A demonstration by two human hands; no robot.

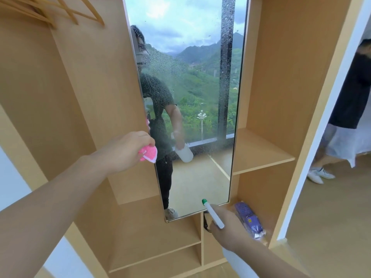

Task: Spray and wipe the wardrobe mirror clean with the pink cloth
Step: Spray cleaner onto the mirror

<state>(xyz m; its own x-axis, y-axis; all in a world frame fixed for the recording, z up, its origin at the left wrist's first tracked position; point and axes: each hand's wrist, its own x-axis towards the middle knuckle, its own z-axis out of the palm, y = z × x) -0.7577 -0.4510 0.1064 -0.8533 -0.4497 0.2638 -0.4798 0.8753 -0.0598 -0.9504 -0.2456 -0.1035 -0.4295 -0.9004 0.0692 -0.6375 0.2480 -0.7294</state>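
The tall wardrobe mirror (200, 173) hangs between wooden shelves, and fine spray droplets cover its upper and middle glass. My left hand (124, 151) grips a bunched pink cloth (149, 153) right at the mirror's left edge, about halfway down. My right hand (230, 229) holds a white spray bottle (214, 214) with a green nozzle, which points up toward the mirror's bottom right corner. The bottle's body is mostly hidden under my hand and wrist.
Open wooden shelves (263, 155) flank the mirror. A purple packet (250, 219) lies in the low compartment beside my right hand. Wooden hangers (66, 11) hang at top left. Another person (349, 109) stands in the doorway at right.
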